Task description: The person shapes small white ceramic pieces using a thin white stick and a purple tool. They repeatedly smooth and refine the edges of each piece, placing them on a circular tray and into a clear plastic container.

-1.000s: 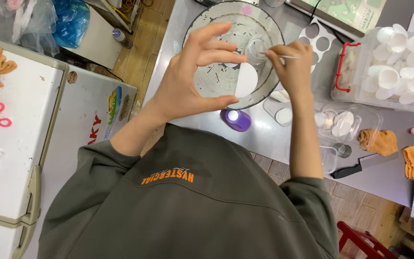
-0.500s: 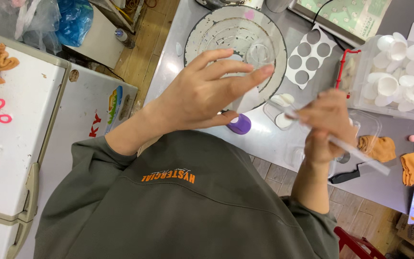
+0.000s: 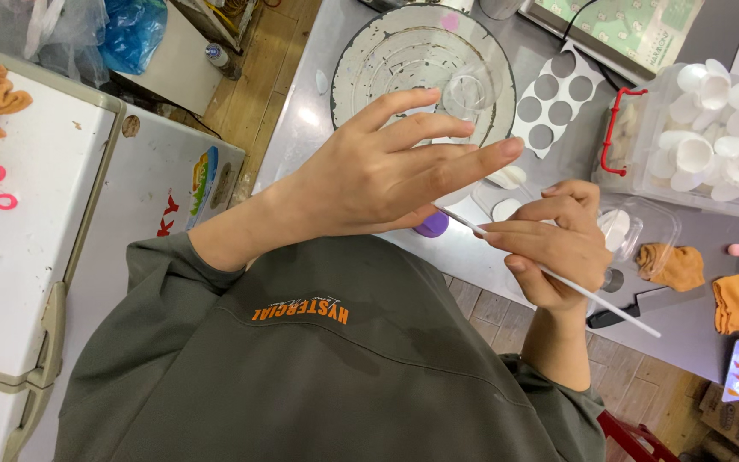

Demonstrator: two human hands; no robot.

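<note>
I judge the step as fine work on a small piece: my left hand [image 3: 369, 175] is raised, fingers spread, and whether it pinches anything I cannot tell. My right hand [image 3: 553, 248] is closed on a thin white stick [image 3: 558, 278], its tip just under the left palm. Both hover over the bench [image 3: 301, 128], above a purple cap [image 3: 432, 225]. The next move calls for a steady tip. A clear bin of white shells [image 3: 720, 145] with a red latch sits right; a white punched sheet [image 3: 553, 107] lies beside the round plate [image 3: 369, 60]
</note>
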